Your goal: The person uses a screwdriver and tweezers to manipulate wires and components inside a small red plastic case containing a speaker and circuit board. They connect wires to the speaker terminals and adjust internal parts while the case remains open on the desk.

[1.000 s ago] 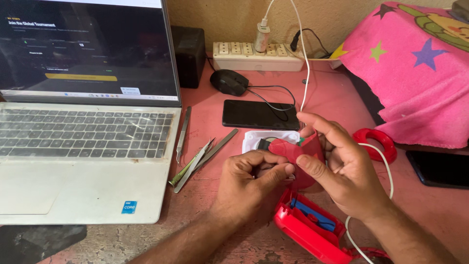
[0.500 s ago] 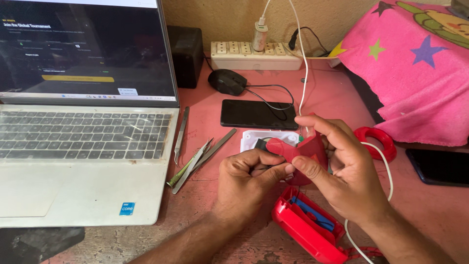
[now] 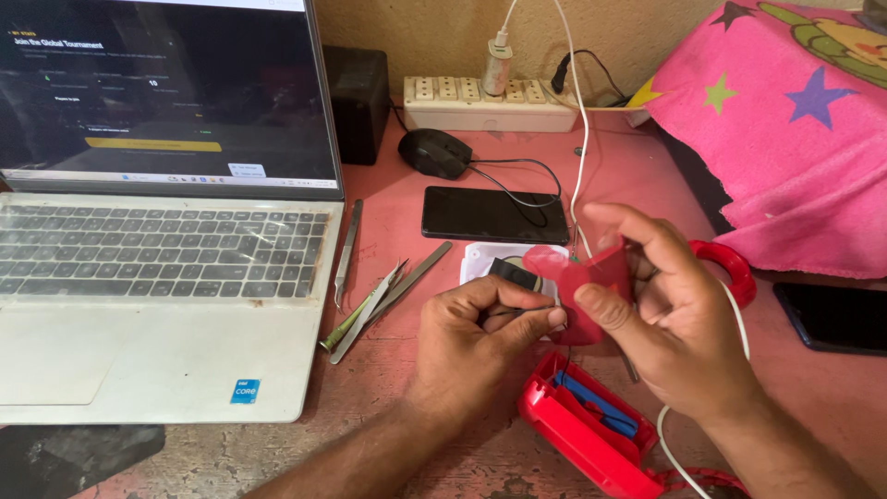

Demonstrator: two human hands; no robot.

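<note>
While the open laptop (image 3: 166,268) is taking up the left half of the pink table (image 3: 628,176), both hands are working at centre-right. A pink star-patterned cloth (image 3: 785,139) is lying at the far right, a white power strip (image 3: 490,97) is sitting against the back wall, and a black phone (image 3: 494,214) is lying flat with a black mouse (image 3: 434,152) just behind it. Metal tweezers (image 3: 379,300) are lying beside the laptop, long axes running diagonally. A red plastic housing (image 3: 582,430) with a blue part inside is resting on the table below the hands, its long axis running from upper left to lower right. The right hand (image 3: 684,323) is gripping a small red shell piece (image 3: 587,277), thumb on its front face, fingers curled behind; the piece is being held above the table, tilted, broad face toward the camera. The left hand (image 3: 480,333) is pinching closed on something thin at the piece's lower left edge; what it is cannot be told.
</note>
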